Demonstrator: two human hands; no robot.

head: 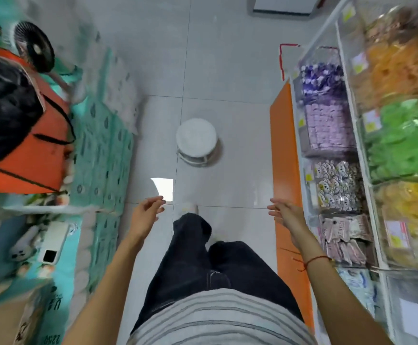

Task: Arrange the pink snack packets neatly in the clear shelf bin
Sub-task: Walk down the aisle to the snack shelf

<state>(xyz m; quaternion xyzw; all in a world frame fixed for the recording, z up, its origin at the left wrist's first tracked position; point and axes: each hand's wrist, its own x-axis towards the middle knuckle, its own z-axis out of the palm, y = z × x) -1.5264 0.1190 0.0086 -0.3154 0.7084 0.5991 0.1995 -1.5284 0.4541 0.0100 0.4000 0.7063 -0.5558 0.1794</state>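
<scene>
Pink snack packets lie jumbled in a clear shelf bin on the right-hand rack, low in the view. My right hand hovers over the aisle floor just left of that bin, fingers loosely stretched, holding nothing. My left hand hangs out over the floor at the aisle's middle, fingers relaxed and empty. Both forearms reach forward from my body. The view is blurred by motion.
Other clear bins hold lilac, purple, silver, green and yellow snacks. An orange shelf panel edges the rack. A white round stool stands ahead. Teal tissue packs and an orange bag line the left.
</scene>
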